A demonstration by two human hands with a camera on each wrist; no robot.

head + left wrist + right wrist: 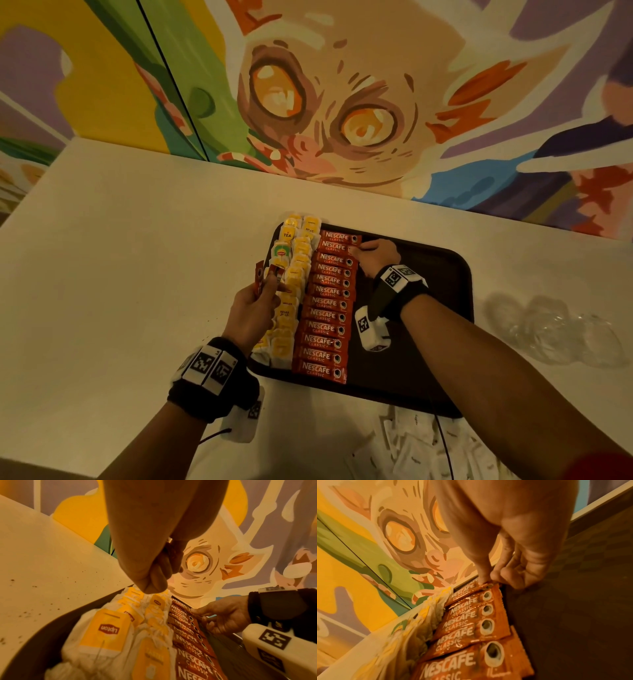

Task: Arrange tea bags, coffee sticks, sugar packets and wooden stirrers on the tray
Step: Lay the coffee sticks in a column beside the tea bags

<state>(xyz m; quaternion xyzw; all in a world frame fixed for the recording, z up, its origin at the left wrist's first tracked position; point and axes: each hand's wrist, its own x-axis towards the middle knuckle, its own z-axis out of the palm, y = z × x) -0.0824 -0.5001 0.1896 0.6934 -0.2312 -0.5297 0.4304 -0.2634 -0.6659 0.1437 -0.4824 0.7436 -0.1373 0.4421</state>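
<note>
Left hand [251, 310] grips spare sticks [262, 277]; right hand [376, 255] pinches Nescafe Classic stick [339, 246].

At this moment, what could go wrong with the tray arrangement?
1. The right hand pinches the end of a coffee stick in the far part of the overlapping red column; a careless push might skew its neighbours.
2. The left hand holds spare coffee sticks just over the tea bags; lowering it might disturb those loose bags.
3. The sugar packets lie beside the tray, under the right forearm, and may get swept.
</note>
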